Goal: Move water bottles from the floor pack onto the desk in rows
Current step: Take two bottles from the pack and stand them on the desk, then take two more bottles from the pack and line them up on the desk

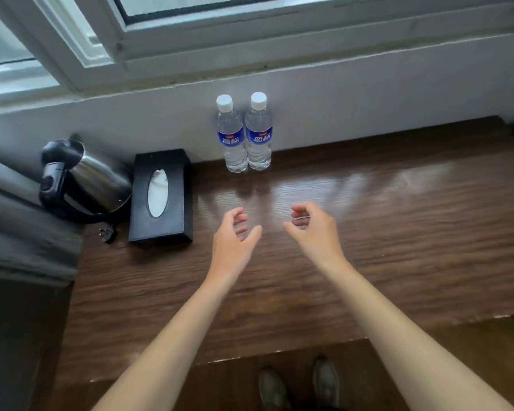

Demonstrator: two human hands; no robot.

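Standing upright against the wall, two water bottles (245,134) begin a row on the desk (368,232); left hand (235,235) and right hand (312,229) hover empty, fingers loosely curled; floor pack unseen.

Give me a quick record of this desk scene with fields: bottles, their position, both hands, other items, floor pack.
bottles on desk: two, left water bottle and right water bottle, upright, capped
position: side by side at the desk's back edge by the wall
left hand: holds nothing, fingers loosely curled, above desk
right hand: holds nothing, fingers loosely curled, above desk
other items: black tissue box, steel kettle
floor pack: not in view
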